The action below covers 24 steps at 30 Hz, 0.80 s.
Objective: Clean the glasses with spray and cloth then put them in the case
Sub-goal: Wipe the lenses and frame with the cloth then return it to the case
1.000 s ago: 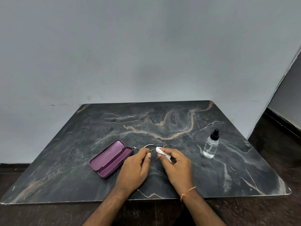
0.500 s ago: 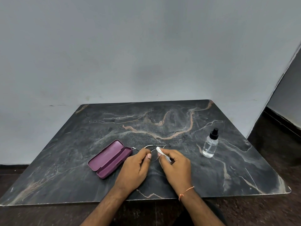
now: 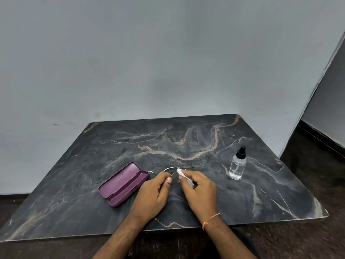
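Thin wire-rimmed glasses (image 3: 175,179) sit low over the dark marble table (image 3: 186,146), held between both hands. My left hand (image 3: 155,195) pinches the frame at its left side. My right hand (image 3: 198,189) presses a small white cloth (image 3: 183,174) against the right lens. A purple glasses case (image 3: 124,184) lies open just left of my left hand. The clear spray bottle (image 3: 238,164) with a black nozzle stands upright to the right, apart from my hands. Most of the frame is hidden by my fingers.
The table's front edge (image 3: 168,230) runs just under my wrists. A pale wall (image 3: 168,62) rises behind the table. Dark floor (image 3: 317,165) shows on the right beyond the table's corner.
Both hands stay at the same place with the glasses. The cloth under my right fingers shifts slightly over the lens.
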{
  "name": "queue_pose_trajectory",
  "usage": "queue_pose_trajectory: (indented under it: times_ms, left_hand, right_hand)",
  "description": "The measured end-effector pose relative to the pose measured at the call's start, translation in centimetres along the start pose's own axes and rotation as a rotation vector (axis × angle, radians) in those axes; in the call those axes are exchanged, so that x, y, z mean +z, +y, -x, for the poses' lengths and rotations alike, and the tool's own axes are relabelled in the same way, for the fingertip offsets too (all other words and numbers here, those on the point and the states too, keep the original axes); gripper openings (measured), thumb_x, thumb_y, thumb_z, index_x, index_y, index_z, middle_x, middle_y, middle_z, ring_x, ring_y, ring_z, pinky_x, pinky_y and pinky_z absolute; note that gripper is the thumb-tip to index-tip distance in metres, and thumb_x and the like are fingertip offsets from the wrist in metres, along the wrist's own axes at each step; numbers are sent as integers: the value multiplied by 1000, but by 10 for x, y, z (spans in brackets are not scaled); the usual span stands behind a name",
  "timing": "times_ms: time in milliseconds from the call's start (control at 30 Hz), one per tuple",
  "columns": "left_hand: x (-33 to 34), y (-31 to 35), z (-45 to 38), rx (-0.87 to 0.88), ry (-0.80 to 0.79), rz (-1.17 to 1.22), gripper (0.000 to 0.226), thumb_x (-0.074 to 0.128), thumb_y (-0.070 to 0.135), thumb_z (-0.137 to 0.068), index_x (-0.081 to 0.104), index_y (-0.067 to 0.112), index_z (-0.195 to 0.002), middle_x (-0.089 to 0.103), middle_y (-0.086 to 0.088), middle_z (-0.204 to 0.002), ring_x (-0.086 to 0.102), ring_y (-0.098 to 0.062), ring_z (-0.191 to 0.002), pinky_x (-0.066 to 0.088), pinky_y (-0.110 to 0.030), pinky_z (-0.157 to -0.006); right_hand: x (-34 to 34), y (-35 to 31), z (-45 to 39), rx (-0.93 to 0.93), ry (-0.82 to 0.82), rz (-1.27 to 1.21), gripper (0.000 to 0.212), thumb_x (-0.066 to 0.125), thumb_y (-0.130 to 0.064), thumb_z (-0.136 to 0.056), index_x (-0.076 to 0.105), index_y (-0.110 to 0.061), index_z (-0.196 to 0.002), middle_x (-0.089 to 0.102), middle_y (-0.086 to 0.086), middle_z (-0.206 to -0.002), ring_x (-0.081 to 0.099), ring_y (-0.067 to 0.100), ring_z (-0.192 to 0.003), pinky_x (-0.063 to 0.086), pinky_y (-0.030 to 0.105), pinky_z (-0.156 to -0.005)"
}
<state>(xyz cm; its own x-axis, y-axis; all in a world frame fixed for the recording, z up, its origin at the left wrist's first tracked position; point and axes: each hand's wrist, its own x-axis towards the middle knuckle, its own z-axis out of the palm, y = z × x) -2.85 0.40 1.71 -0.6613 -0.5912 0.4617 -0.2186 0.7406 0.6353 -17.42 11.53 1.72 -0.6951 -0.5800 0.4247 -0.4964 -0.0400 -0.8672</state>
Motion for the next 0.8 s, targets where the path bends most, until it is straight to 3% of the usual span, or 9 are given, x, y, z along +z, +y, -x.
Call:
queue_pose_trajectory:
  times_ms: [133,233,333,467,600,700,800]
  left_hand:
    - [0,-1,0,6,-18,24,20,47,46,-112,65,38,-110,70,9,-74,66,-13,-63,45,-19,-58]
    - [1,-2,0,8,-3,19,19,47,47,-111,63,38,-107,69,7,-73,65,-14,-63,46,-21,-58]
    - [0,-3,1,14,13,9,19,46,48,-111,62,39,-104,65,6,-70,58,-11,-55,36,-14,-54]
    - [-1,-2,1,18,15,16,19,47,47,-111,64,39,-108,65,7,-68,58,-10,-53,35,-12,-53]
    - [-1,1,1,27,25,14,20,48,46,-110,65,36,-109,67,10,-69,60,-9,-54,35,-10,-55]
    - [-1,2,2,23,33,10,18,48,46,-110,63,37,-106,64,10,-67,55,-6,-51,32,-10,-53]
    - [-3,2,3,12,47,7,16,47,45,-110,61,38,-106,60,12,-64,51,-6,-49,31,-10,-52]
  right_hand:
    - [0,-3,5,-59,-79,-3,22,78,-25,-85,85,-38,-102,79,-24,-98,76,2,-93,58,17,-79]
    - [2,-5,6,21,-72,59,16,72,-38,-76,81,-46,-87,78,-25,-87,74,3,-82,60,27,-71]
    - [1,-3,3,103,-11,48,13,74,-42,-78,78,-49,-87,77,-28,-85,74,-1,-80,59,25,-71]
    - [0,-6,4,39,-32,37,17,79,-35,-87,77,-45,-101,77,-28,-94,74,-1,-88,58,19,-73]
    - [2,-8,8,14,-125,88,13,74,-39,-79,79,-37,-90,75,-23,-80,69,5,-70,50,19,-61]
    - [1,-7,6,111,-83,140,21,69,-51,-74,78,-39,-89,74,-23,-74,68,5,-66,56,28,-62]
    - [-1,-6,4,152,-59,116,17,73,-49,-81,80,-38,-92,77,-22,-76,72,3,-69,60,34,-67]
